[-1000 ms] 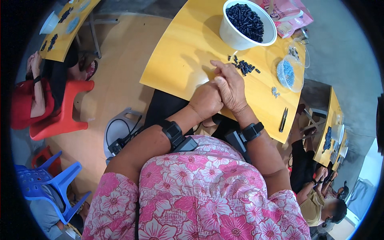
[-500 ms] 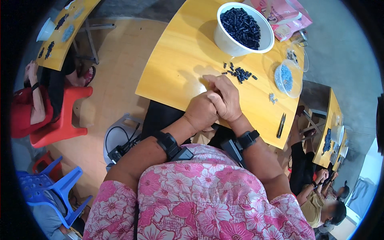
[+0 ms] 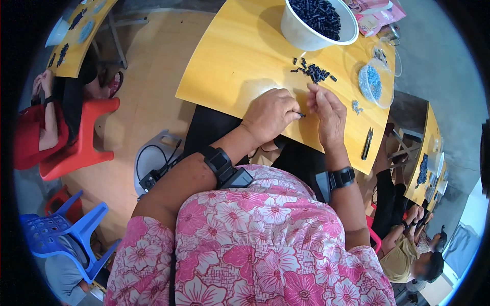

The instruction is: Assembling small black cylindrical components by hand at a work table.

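And here I have the left hand (image 3: 270,113), pinching one black piece (image 3: 301,115) between thumb and finger, above the near edge of the tabletop (image 3: 219,66). The piece points right, its long axis running nearly level across my view, the free end dipping a touch as it juts toward the right hand (image 3: 331,113). That one's loosely curled, fingertips parted, near the piece but not touching it. Outward now: past the fingers lies a scatter of black pieces (image 3: 318,74), set every which way, none held. Right of that, a little pile of pale bits (image 3: 357,107), and beyond it a clear tub (image 3: 386,97) with plenty more, bluer ones. At the top, a white bucket (image 3: 306,41), heaped with black. So my call on progress: one piece in hand, scatter and pile left lying; at this size I can't fairly tell finished pieces from untouched ones. Out right, dark snips (image 3: 367,144) lie unheld near the edge
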The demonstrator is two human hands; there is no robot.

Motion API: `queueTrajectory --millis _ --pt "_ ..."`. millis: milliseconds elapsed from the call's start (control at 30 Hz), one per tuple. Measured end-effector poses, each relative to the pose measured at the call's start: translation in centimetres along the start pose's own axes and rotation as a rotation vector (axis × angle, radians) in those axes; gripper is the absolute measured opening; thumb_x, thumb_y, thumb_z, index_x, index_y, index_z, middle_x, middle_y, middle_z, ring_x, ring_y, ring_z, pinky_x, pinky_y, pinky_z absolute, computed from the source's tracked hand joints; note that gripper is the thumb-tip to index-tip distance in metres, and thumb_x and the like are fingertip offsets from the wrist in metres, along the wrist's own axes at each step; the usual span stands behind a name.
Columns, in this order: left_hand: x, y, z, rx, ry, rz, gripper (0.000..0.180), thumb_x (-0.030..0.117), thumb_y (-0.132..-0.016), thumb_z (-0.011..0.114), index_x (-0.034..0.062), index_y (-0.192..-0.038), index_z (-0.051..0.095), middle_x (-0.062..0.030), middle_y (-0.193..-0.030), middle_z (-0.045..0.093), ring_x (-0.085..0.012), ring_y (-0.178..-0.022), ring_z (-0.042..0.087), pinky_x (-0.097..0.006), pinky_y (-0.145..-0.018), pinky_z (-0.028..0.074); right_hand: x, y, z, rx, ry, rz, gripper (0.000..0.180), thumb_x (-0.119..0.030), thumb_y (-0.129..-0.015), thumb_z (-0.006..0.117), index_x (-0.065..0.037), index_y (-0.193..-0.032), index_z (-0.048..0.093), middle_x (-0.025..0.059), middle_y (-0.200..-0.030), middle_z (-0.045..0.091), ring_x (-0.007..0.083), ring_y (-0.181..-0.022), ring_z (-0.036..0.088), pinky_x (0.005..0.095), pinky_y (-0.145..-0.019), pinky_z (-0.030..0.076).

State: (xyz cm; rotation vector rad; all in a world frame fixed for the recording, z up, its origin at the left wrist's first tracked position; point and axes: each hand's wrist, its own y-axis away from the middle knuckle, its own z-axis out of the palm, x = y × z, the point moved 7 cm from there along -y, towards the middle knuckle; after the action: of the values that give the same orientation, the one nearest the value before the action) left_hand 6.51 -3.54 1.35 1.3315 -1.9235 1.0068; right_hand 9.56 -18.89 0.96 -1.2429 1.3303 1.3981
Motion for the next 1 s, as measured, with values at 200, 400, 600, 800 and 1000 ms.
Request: queueTrajectory --millis 200,400,600,800,1000 --pt "-0.5 0.0 -0.6 0.085 0.110 -0.060 0.007 0.012 -0.078 0.073 0.0070 -0.081 0.069 -0.0085 -0.078 0.063 -0.0282 -0.076 0.063 -0.038 -0.068 0.050 1.2 3.9 -0.8 0.029 0.137 0.057 0.021 -0.006 -0.095 0.062 0.004 -0.112 0.070 0.0042 -0.089 0.070 0.0093 -0.076 0.063 0.0225 -0.072 0.051" --pt "-0.7 0.1 -0.5 0.085 0.137 -0.067 0.007 0.010 -0.077 0.073 0.0065 -0.082 0.069 -0.0089 -0.078 0.064 -0.0276 -0.076 0.064 -0.037 -0.069 0.051 1.2 3.9 -0.3 0.064 0.068 0.077 0.015 0.000 -0.091 0.064 0.004 -0.104 0.071 0.0083 -0.088 0.073 0.0113 -0.075 0.067 0.0236 -0.070 0.054" --pt "-0.7 0.1 -0.1 0.065 0.109 -0.025 0.007 0.010 -0.078 0.072 0.0065 -0.082 0.068 -0.0092 -0.078 0.064 -0.0290 -0.076 0.063 -0.039 -0.069 0.051 1.8 3.7 -0.4 0.082 0.030 0.095 0.013 0.002 -0.089 0.065 0.004 -0.101 0.071 0.0078 -0.087 0.073 0.0116 -0.071 0.067 0.0237 -0.067 0.055" --pt "-0.1 0.3 -0.1 0.070 0.001 0.075 0.009 0.015 -0.078 0.072 0.0083 -0.080 0.066 -0.0085 -0.081 0.064 -0.0308 -0.082 0.062 -0.042 -0.073 0.050 2.0 3.5 -0.2 0.058 0.073 0.061 0.012 0.000 -0.089 0.066 0.003 -0.100 0.071 0.0060 -0.086 0.072 0.0104 -0.072 0.066 0.0230 -0.067 0.054" --pt "0.2 0.5 -0.1 0.053 -0.050 0.106 0.008 0.018 -0.079 0.069 0.0101 -0.079 0.067 -0.0064 -0.082 0.063 -0.0292 -0.085 0.061 -0.041 -0.075 0.051 1.9 3.4 0.2 0.035 0.115 0.097 0.009 -0.001 -0.089 0.068 0.001 -0.097 0.071 0.0034 -0.085 0.071 0.0081 -0.073 0.064 0.0216 -0.067 0.052"
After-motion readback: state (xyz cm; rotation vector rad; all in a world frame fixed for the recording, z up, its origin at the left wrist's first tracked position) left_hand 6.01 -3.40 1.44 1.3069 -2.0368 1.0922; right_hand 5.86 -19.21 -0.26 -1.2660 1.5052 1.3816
